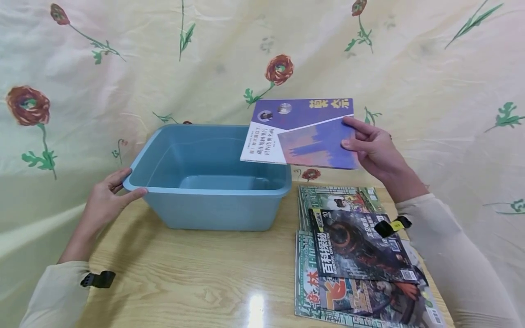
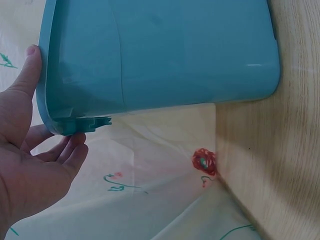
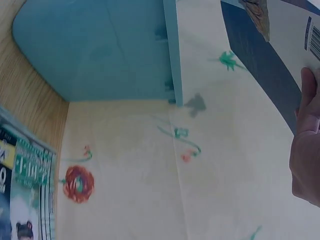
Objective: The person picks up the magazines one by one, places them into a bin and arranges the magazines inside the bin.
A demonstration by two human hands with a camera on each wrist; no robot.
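While held, book (image 1: 303,134) overhangs bin rim (image 1: 205,189)

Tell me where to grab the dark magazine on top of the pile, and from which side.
Take the dark magazine by its right edge, coming in from the right. It lies flat on top of the stack of magazines, tilted, so that edge sits free of the blue tub and nearest the right hand.

Purple book (image 1: 305,132): yellow title characters at 1 o'clock corner, too small to read. Dark magazine (image 1: 361,246): "10" at 11 o'clock corner, white "百科探秘" along left edge.
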